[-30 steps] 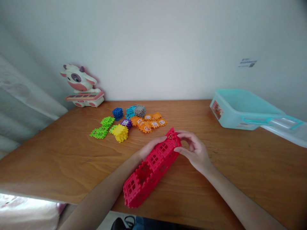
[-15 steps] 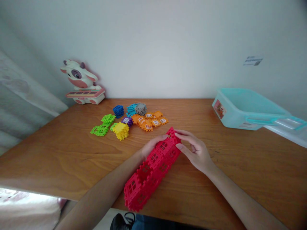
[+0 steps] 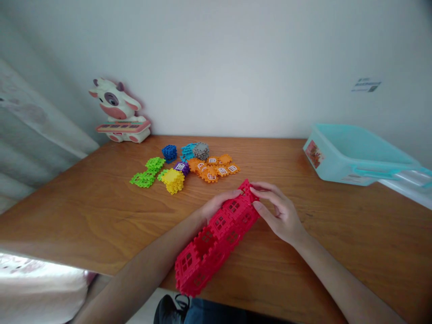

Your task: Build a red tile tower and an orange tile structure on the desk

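A long red structure [image 3: 216, 236] of interlocked window tiles lies slantwise on the wooden table [image 3: 101, 216], its near end over the front edge. My left hand [image 3: 218, 203] grips its far part from the left side, fingers curled over the top. My right hand [image 3: 280, 211] presses fingers and thumb against the far end tile. Beyond lie loose tiles: orange ones [image 3: 212, 168], a yellow cluster [image 3: 173, 180], green ones [image 3: 146, 173], a purple piece [image 3: 182, 167], a blue cube [image 3: 169, 152], teal tiles [image 3: 187, 150] and a grey lump [image 3: 201, 150].
A cow-shaped toy keyboard [image 3: 118, 112] stands at the back left against the wall. A light-blue plastic bin [image 3: 351, 155] sits at the right with its lid [image 3: 405, 177] beside it. A curtain [image 3: 30, 135] hangs at the left.
The view has shifted slightly. My right hand's fingers have straightened and pressed closer onto the end tile of the red structure; my left hand keeps its grip.
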Motion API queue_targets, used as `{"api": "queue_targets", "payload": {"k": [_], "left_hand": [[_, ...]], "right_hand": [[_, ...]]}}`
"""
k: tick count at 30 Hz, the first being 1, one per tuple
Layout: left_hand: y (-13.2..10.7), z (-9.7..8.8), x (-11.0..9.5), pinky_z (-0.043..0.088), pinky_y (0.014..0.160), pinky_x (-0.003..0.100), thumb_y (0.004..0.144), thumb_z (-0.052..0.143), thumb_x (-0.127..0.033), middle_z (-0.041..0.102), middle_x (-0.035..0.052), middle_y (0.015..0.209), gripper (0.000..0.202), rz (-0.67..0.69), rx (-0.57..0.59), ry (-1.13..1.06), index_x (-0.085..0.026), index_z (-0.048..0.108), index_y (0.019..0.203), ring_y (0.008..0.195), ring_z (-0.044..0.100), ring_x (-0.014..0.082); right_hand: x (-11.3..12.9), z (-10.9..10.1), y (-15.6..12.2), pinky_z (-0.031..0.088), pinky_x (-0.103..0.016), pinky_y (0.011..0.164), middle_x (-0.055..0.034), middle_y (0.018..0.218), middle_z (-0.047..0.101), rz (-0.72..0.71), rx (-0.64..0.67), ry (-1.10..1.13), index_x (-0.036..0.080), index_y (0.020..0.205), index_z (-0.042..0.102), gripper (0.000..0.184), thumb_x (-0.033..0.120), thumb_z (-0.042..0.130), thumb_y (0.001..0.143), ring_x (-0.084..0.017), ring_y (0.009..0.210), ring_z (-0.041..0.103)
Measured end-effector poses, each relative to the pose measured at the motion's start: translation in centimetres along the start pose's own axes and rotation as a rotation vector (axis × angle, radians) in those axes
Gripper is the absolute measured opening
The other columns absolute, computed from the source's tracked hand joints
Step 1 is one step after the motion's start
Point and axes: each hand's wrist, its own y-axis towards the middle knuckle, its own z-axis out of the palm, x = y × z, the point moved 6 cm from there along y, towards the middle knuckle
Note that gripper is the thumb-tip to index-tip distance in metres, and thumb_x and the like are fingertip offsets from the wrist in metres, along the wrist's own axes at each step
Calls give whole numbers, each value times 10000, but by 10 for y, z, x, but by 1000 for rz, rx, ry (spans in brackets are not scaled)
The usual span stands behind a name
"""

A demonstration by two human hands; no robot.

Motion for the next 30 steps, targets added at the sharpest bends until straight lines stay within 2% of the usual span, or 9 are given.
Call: {"api": "queue_targets", "payload": {"k": [5,9,14,17,20,22,24,27,30], "left_hand": [[1,0,-1,538,718,258,900,705,-338,793,77,851,261,12,16,-35,-121,760,1034,648,712,157],[1,-2,-2,539,732,265,915,685,-332,797,79,860,272,38,15,-72,-121,758,1073,654,718,163],[1,-4,0,550,745,288,962,608,-370,800,108,881,341,-16,22,-110,-101,749,1116,671,734,185],[0,0,-7,563,791,305,950,604,-352,802,113,940,340,45,42,-137,-108,741,1144,746,753,208],[-2,8,-14,566,871,344,936,589,-404,796,122,1030,398,91,103,-143,-133,728,1193,907,766,261],[-3,11,-16,559,920,375,943,529,-442,790,127,1068,446,60,146,-124,-148,723,1216,1006,754,291],[-1,11,-15,555,934,380,963,447,-429,787,129,1075,467,20,156,-100,-151,722,1217,1039,748,288],[2,6,-16,569,900,350,1004,368,-398,785,147,1058,489,-4,144,-99,-122,711,1216,1007,756,259],[1,6,-14,590,869,386,1008,401,-513,782,184,996,569,-55,194,-141,-70,684,1224,921,768,284]], "right_hand": [[4,1,0,564,-463,1046,-85,1334,676,-31,7,-91,298,1317,672,367,182,638,971,-233,1223,655],[7,5,-5,536,-463,1088,-72,1413,647,-46,35,-147,326,1434,591,460,168,570,1003,-228,1283,625],[9,15,-11,409,-490,1214,-44,1628,444,-29,139,-144,340,1591,384,587,214,505,1031,-240,1461,470],[9,21,-11,342,-504,1251,-34,1697,310,0,187,-83,338,1641,250,654,269,495,1039,-244,1537,340],[5,20,-9,311,-523,1261,-52,1725,226,66,112,-14,322,1656,170,784,345,596,999,-263,1564,270],[1,17,-9,318,-537,1256,-64,1714,260,95,58,-6,324,1637,229,811,360,670,957,-278,1554,298],[-3,16,-9,344,-539,1245,-70,1681,340,100,58,-17,333,1603,310,748,338,681,954,-276,1525,364],[-8,15,-8,410,-529,1208,-84,1610,448,98,71,-56,338,1569,373,665,307,661,970,-266,1461,459],[-8,13,-6,462,-531,1164,-98,1533,522,70,51,-112,330,1510,468,561,291,648,979,-270,1401,521]]}}
